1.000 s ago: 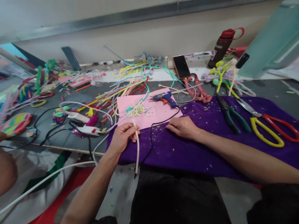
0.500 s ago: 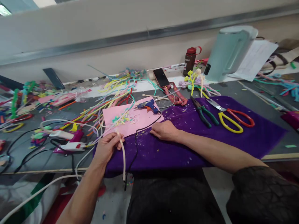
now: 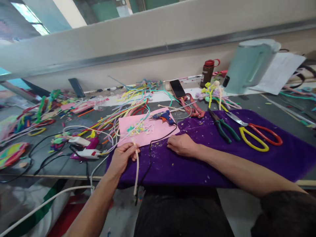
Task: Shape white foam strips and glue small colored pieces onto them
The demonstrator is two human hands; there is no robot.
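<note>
Between the thumb and fingers of my left hand (image 3: 124, 158) is a cream pipe cleaner (image 3: 137, 172), its lower end hanging past the table's front edge. My right hand (image 3: 183, 144) lies curled into a loose fist on the purple cloth (image 3: 187, 171), and nothing sticks out of it. Just beyond both hands is a pink sheet (image 3: 126, 122) with small cut pieces (image 3: 138, 129) in yellow, white and green scattered on it. A blue glue gun (image 3: 164, 116) rests on the sheet's right part, its black cord running between my hands.
Green-handled pliers (image 3: 223, 126) and scissors (image 3: 254, 133) with red and yellow handles lie to the right. Long coloured pipe cleaners (image 3: 108, 120) and a white power strip (image 3: 86, 153) are at left. Behind stand a phone (image 3: 177, 89), a bottle (image 3: 207, 74) and a pale green jug (image 3: 247, 67).
The whole view has shifted, so everything sits slightly further right and lower. My left hand keeps its pinch on the cream pipe cleaner, and my right fist stays on the cloth.
</note>
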